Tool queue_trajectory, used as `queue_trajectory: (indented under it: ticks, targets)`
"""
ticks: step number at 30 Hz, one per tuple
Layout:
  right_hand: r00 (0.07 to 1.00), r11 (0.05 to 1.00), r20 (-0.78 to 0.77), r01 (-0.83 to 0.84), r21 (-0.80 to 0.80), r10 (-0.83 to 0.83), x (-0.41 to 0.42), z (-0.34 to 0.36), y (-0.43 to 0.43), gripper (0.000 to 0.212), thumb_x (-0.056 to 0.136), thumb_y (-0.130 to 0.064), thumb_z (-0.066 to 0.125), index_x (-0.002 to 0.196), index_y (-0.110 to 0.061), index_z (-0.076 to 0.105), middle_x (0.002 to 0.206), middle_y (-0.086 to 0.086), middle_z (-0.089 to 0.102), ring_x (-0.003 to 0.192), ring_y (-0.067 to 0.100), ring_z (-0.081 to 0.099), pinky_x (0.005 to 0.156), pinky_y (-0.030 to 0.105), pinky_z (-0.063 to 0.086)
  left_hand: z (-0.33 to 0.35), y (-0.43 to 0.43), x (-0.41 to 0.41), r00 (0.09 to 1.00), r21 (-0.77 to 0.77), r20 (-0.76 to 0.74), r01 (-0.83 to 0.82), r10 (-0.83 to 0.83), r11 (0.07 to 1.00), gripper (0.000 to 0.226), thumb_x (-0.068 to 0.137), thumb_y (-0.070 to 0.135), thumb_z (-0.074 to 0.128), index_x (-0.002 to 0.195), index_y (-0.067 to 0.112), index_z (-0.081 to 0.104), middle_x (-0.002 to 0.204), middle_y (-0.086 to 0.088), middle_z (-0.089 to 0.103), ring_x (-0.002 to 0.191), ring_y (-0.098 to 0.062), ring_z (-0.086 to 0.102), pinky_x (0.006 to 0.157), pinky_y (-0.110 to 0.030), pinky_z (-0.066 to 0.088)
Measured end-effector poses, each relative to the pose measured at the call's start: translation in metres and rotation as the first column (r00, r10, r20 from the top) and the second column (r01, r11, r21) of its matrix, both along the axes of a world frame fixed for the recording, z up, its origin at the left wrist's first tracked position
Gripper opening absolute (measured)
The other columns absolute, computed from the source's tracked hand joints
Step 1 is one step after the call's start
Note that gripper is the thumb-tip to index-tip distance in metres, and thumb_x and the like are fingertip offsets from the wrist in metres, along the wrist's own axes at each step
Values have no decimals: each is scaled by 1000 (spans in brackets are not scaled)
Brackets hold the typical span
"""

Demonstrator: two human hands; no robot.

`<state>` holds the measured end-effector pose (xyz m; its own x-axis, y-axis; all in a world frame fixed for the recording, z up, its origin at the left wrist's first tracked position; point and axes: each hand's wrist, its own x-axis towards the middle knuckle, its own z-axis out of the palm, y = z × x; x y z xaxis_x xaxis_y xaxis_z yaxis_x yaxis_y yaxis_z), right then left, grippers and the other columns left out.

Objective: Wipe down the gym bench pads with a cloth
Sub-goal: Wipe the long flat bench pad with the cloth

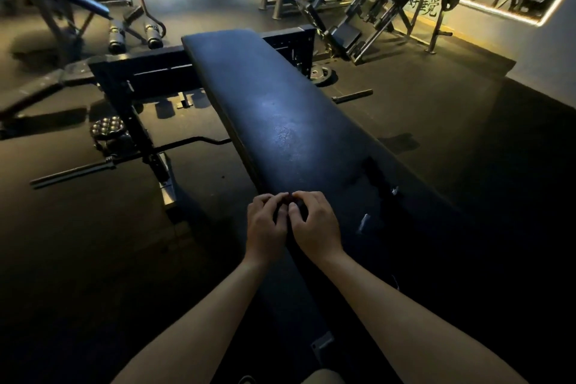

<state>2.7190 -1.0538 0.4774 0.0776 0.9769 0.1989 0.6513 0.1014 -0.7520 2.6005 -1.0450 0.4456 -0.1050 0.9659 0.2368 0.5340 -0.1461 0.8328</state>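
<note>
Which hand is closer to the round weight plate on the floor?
Right. The right hand lies on the same side as the weight plate; the left hand, touching it, sits just beyond. Both are far from it.

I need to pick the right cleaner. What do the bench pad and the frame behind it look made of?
Bench pad: probably black vinyl or leatherette, smooth with a dull sheen and a scuffed pale patch. Frame: looks like matte black painted steel, boxy with hard edges.

Brightness: I see a dim room, and the lower right falls to near black.
Light source: a warm strip glows along the mirror (pixel 486 6) at upper right.
Glare: a pale sheen lies on the pad (pixel 280 121).
Blur: far machines look soft.
Distortion: edges bend outward.
</note>
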Motion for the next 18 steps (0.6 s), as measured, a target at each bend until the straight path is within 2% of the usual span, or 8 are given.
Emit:
queue_trajectory:
  ticks: [2, 4, 7, 9, 12, 15, 18]
  targets:
    - [999, 1000, -17, -28, 0, 28, 2, 1, 0, 22, 98, -27, 56, 118, -20, 63, 105, -12, 54, 99, 6, 54, 82, 13, 42, 8, 18, 0, 993, -44, -3, -114, 114, 993, 31, 104, 24, 53, 132, 17, 62, 123, -1, 50, 117, -17, 44, 98, -30, 40]
    - [999, 999, -39, -37, 6, 38, 2, 3, 2, 27, 98, -27, 56, 123, -18, 63, 109, -7, 58, 103, 9, 55, 89, 22, 46, 16, 34, 5, 971, -146, 12, -234, 238, 961, 34, 105, 24, 50, 136, 15, 60, 129, -8, 48, 123, -22, 43, 102, -32, 37]
    - [993, 996, -83, -85, -19, 83, 5, 4, 3, 27, 99, -26, 55, 123, -17, 62, 108, -6, 59, 102, 10, 56, 90, 25, 47, 17, 30, 14, 974, -156, -43, -226, 222, 962, 32, 105, 24, 50, 135, 17, 61, 128, -9, 48, 122, -23, 43, 100, -30, 36]
    - [981, 990, -141, -136, -25, 131, 11, 5, 1, 22, 100, -24, 55, 119, -18, 63, 104, -7, 57, 96, 8, 56, 85, 21, 46, 17, 13, 21, 981, -111, -71, -185, 178, 976, 31, 104, 23, 51, 133, 19, 62, 122, -6, 50, 117, -20, 42, 96, -27, 34]
    - [951, 977, -235, -214, -24, 202, 22, 8, -3, 13, 99, -20, 58, 110, -23, 64, 100, -9, 56, 89, -1, 55, 75, 6, 40, 17, -14, 33, 982, -88, -61, -186, 181, 979, 27, 104, 22, 51, 127, 20, 66, 118, -5, 55, 112, -18, 44, 91, -27, 35]
    - [928, 975, -304, -224, 3, 214, 32, 9, -5, 10, 96, -20, 61, 105, -26, 63, 102, -7, 63, 90, -4, 59, 74, 5, 41, 26, -21, 40, 975, -105, 45, -213, 219, 971, 27, 103, 22, 51, 126, 20, 66, 119, -5, 60, 113, -20, 53, 100, -38, 46]
    - [846, 970, -483, -243, 30, 227, 35, 15, -2, 20, 99, -24, 59, 119, -26, 63, 116, -5, 63, 102, 2, 64, 82, 14, 50, 52, -15, 51, 942, -120, 241, -209, 233, 971, 30, 105, 21, 48, 130, 18, 63, 127, -3, 60, 117, -16, 57, 107, -42, 47]
